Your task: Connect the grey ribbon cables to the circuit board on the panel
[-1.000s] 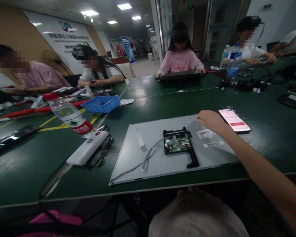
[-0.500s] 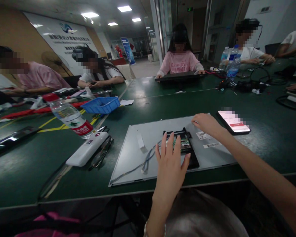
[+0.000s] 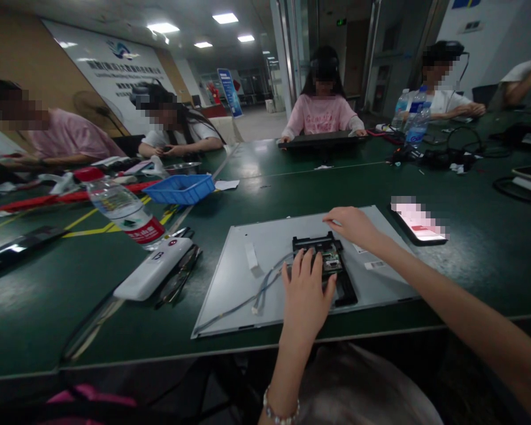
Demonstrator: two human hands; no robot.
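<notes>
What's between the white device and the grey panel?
Head view: dark-framed glasses beside the white device, then a strip of green tabletop up to the grey panel.

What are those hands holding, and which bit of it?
The left hand is over the black frame; whether it grips or just rests there can't be told. The right hand looks pinched, but anything in it is too small to see.
</notes>
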